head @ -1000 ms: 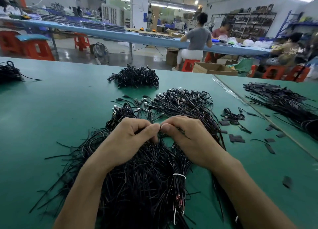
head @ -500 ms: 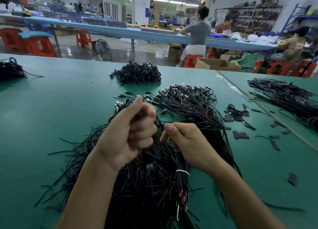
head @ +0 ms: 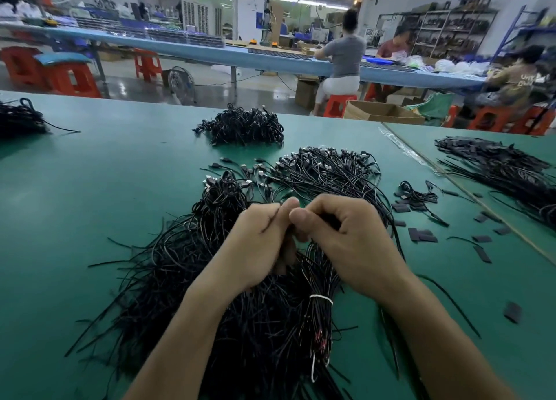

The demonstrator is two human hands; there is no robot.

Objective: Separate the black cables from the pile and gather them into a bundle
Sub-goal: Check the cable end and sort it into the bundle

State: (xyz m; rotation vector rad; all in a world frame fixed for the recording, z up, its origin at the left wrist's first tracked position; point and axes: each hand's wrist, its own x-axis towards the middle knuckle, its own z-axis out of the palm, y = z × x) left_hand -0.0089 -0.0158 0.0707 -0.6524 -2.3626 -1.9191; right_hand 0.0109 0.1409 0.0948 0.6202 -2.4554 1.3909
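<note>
Black cables (head: 186, 279) on grn table (head: 90, 204), red stools (head: 69, 79) in bkgd

Both bare forearms reach forward from the bottom edge and converge at the middle, the left forearm (head: 186, 339) angling up to the right and the right forearm (head: 436, 339) angling up to the left. The left hand (head: 258, 243) and right hand (head: 352, 243) sit knuckle to knuckle, backs up, fingers curled under. The left thumb (head: 287, 208) points upward and meets the tip of the right thumb (head: 299, 219). Each hand pinches strands of the black cables (head: 270, 318) within its curled fingers; one thin strand crosses the left hand's back.
</note>
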